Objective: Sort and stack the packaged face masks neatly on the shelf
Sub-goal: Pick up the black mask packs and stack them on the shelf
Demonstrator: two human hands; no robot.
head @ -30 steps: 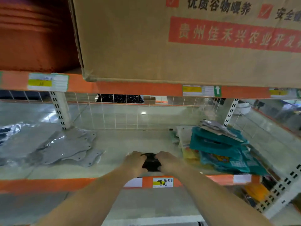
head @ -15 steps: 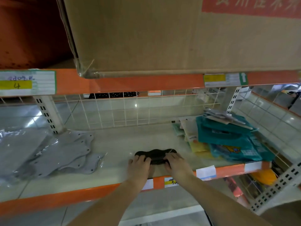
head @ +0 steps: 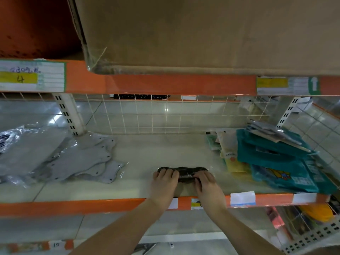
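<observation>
A black face mask in a clear wrapper (head: 184,170) lies on the shelf board (head: 147,151), close to its orange front edge (head: 92,206). My left hand (head: 162,184) grips the pack's left end with its fingers curled over the top. At the right end my right hand (head: 207,186) grips it the same way. Left of them, a fanned pile of grey packaged masks (head: 79,161) lies on the shelf. A stack of teal and yellow packages (head: 276,162) sits to the right.
A large cardboard box (head: 202,34) on the upper shelf hangs over the orange beam (head: 165,84). A white wire grid (head: 147,116) closes the back. A slotted upright (head: 68,115) stands at back left. A wire basket (head: 312,229) with goods sits below right.
Both hands have carried the black mask pack forward onto the shelf and spread apart to its two ends. The view has moved closer and tilted down.
</observation>
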